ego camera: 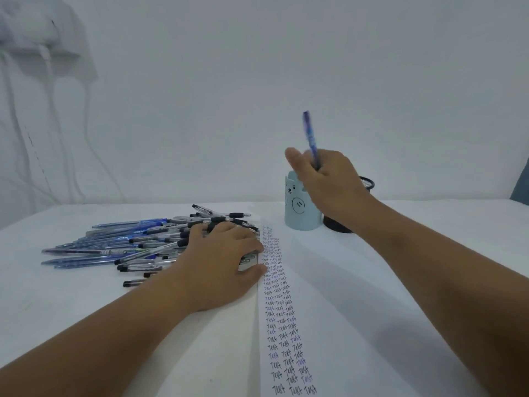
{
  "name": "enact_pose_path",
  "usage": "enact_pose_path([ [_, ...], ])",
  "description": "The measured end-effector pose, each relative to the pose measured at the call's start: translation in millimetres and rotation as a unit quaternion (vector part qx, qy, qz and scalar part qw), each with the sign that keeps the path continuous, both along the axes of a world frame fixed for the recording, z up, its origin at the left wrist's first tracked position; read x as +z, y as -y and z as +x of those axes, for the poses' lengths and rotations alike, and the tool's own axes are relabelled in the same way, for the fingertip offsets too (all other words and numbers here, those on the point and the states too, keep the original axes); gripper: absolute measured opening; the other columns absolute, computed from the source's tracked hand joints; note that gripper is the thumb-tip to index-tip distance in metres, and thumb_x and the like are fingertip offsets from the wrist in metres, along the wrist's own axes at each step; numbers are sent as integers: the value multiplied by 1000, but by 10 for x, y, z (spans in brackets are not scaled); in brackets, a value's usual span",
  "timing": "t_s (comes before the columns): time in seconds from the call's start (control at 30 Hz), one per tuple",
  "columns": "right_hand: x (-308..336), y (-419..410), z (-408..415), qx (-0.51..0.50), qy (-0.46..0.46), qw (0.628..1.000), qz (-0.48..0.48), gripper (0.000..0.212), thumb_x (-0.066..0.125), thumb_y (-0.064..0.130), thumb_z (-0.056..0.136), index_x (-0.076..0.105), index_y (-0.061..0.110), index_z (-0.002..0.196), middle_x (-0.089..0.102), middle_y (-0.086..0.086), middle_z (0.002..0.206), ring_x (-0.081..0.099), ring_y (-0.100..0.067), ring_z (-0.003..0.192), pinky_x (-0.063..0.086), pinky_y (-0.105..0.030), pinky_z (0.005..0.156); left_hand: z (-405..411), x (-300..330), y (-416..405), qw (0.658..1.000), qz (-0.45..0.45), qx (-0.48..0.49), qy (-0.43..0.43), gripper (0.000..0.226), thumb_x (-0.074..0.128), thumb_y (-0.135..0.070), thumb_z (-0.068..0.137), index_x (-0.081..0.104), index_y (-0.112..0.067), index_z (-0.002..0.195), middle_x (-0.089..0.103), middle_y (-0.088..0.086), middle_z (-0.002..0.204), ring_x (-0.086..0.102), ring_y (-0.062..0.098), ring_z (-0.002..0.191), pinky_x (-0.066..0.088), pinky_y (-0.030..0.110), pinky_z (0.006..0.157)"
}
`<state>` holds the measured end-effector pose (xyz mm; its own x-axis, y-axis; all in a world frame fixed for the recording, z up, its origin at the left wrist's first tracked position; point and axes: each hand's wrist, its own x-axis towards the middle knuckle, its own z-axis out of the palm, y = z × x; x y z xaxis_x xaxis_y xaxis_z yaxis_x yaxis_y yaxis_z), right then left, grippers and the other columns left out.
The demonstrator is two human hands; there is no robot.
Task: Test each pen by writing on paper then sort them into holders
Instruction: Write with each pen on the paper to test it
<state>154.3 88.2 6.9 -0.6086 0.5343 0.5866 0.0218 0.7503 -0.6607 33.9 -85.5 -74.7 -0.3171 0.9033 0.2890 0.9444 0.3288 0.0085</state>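
The right hand (329, 181) gripped a blue plastic pen (310, 138) nearly upright, directly above the pale-blue bear-faced holder (300, 213), while the left hand (223, 259), fingers loosely spread, rested on the heap of pens (128, 245) beside the lettered paper strip (282, 310).

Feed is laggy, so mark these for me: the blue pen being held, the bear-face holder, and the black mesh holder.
blue pen (309, 136), head view, on the barrel above the hand.
bear-face holder (299, 207), head view, on its front wall.
black mesh holder (367, 183), head view, on its visible rim.
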Motion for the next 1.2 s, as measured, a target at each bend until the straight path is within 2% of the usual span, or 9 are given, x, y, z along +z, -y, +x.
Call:
enact_pose_path([
  [0.1, 13, -41, 142, 7, 69, 995, 71, 30, 45, 59, 97, 47, 31, 86, 60, 0, 75, 59, -19, 65, 43, -32, 59, 31, 6, 7, 1000, 13, 3, 3, 77, 10, -76, 75, 56, -47, 130, 42, -31, 139, 28, -3, 137, 17, 55, 116],
  [0.2, -182, -185, 336, 1, 158, 978, 140, 31, 41, 40, 104, 45, 26, 76, 53, 0, 67, 48, -21, 59, 39, -34, 56, 89, 2, 4, 1000, 16, -10, 3, 76, 10, -77, 78, 59, -47, 127, 42, -32, 139, 24, -6, 139, 11, 57, 118],
  [0.3, -351, -373, 585, -22, 202, 969, 144, 32, 42, 26, 106, 47, 13, 76, 50, -1, 69, 44, -22, 61, 38, -35, 57, 165, -7, -9, 999, -6, -32, 4, 79, 11, -81, 76, 56, -44, 130, 46, -33, 135, 19, -9, 142, -3, 56, 119],
  [0.43, -522, -534, 868, -79, 223, 963, 131, 31, 35, 32, 108, 52, 10, 95, 59, -6, 78, 52, -28, 67, 43, -42, 64, 233, -3, -48, 999, -27, -43, 2, 77, 8, -80, 77, 51, -41, 129, 49, -34, 132, 11, -7, 149, -15, 52, 118],
  [0.67, -586, -637, 1062, -65, 302, 943, 121, 25, 35, 32, 108, 55, 17, 103, 51, 2, 71, 43, -17, 58, 33, -31, 56, 311, 7, -128, 999, -45, -31, 2, 84, 3, -80, 73, 47, -43, 134, 46, -33, 141, 10, -5, 150, -15, 50, 120],
  [0.77, -637, -675, 1081, -43, 306, 944, 118, 10, 40, 29, 106, 46, 22, 104, 59, -1, 76, 50, -21, 62, 43, -37, 63, 331, -26, -118, 999, -24, -13, -26, 85, 3, -82, 72, 50, -45, 133, 48, -34, 135, 20, -4, 146, -12, 48, 119],
  [0.9, -558, -816, 1129, -103, 296, 938, 146, 7, 62, 21, 94, 67, 17, 92, 63, -2, 95, 55, -21, 81, 48, -36, 80, 319, -65, -114, 999, 4, -3, -40, 85, 5, -89, 71, 54, -47, 127, 52, -37, 128, 27, -7, 141, -11, 48, 118],
  [1.0, -473, -983, 1214, -170, 306, 929, 121, 9, 69, 21, 89, 63, 27, 85, 59, 2, 91, 57, -21, 82, 50, -33, 77, 316, -84, -123, 998, 24, -8, -55, 94, -3, -94, 69, 56, -47, 125, 52, -38, 122, 30, -8, 140, -12, 47, 118],
  [1.2, -532, -1185, 1321, -258, 432, 854, 131, 22, 62, 7, 85, 73, 25, 91, 67, -1, 102, 66, -25, 91, 57, -34, 78, 264, -90, -96, 999, 28, -16, -2, 88, 0, -94, 70, 52, -50, 125, 47, -42, 128, 21, -11, 143, -13, 46, 119],
])
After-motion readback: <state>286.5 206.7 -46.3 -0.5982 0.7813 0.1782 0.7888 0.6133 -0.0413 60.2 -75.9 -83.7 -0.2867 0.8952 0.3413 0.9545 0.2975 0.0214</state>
